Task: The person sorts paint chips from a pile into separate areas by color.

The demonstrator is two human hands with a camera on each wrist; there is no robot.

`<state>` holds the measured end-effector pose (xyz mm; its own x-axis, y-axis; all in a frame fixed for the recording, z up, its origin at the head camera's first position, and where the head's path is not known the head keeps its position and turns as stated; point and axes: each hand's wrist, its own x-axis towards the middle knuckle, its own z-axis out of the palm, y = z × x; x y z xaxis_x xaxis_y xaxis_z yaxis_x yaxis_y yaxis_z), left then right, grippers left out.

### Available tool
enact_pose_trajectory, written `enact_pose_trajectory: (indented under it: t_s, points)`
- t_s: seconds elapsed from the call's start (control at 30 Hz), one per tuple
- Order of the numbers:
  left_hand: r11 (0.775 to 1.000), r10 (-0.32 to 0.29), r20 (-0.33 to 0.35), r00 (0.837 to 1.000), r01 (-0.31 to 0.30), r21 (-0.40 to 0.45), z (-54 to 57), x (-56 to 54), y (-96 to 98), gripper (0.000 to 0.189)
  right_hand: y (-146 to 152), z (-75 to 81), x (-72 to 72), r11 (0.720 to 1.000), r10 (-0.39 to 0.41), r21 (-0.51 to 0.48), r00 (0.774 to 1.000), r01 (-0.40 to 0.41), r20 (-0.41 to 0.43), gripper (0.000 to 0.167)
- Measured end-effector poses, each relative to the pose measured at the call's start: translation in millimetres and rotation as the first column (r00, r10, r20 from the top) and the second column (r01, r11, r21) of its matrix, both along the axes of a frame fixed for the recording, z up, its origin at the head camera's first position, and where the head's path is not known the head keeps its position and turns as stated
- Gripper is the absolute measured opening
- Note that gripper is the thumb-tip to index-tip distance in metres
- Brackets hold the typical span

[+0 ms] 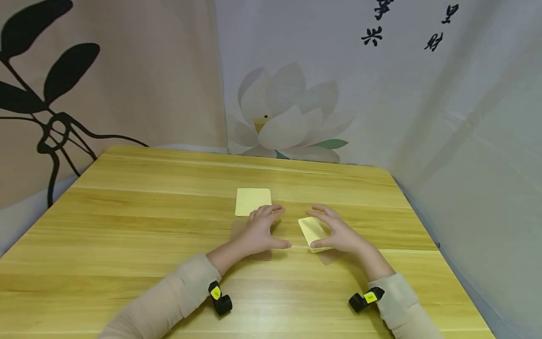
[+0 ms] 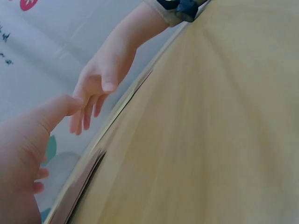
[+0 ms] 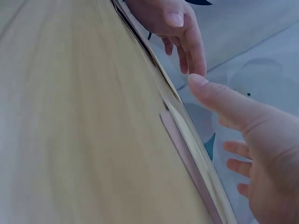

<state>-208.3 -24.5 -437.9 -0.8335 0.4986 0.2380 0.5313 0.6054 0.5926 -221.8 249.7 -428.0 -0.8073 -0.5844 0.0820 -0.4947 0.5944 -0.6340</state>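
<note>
In the head view my left hand [image 1: 259,234] hovers over a pinkish-brown card [image 1: 264,255], its thumb and fingers spread apart with nothing between them. Just beyond it a pale yellow square card [image 1: 252,200] lies flat on the wooden table. To the right, my right hand [image 1: 340,233] is held above a second yellow card [image 1: 310,229], which lies askew and partly over another pinkish card [image 1: 330,256]. Thumb and fingers of that hand are apart too. From the right wrist view, the stacked yellow and pink card [image 3: 187,154] edges show below the right hand [image 3: 268,149].
The wooden table [image 1: 127,226] reaches back to a curtain [image 1: 296,37] printed with a lotus, leaves and characters. Each sleeve cuff carries a small black camera, one on the left [image 1: 221,303] and one on the right [image 1: 359,302].
</note>
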Motion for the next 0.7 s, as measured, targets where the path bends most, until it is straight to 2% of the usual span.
enact_pose_trajectory:
  t_s: [0.4,0.7]
  points:
    - [0.998,-0.003,0.028,1.0,0.005,-0.069,1.8,12.6,35.8,0.097,32.8,-5.4,4.4,1.0,-0.008,0.009,1.0,0.007,0.008,0.091]
    - [0.99,0.035,0.021,0.999,-0.032,-0.139,-2.6,16.2,64.1,0.099,42.2,-6.4,3.4,0.999,-0.018,0.034,1.0,0.018,0.022,0.095]
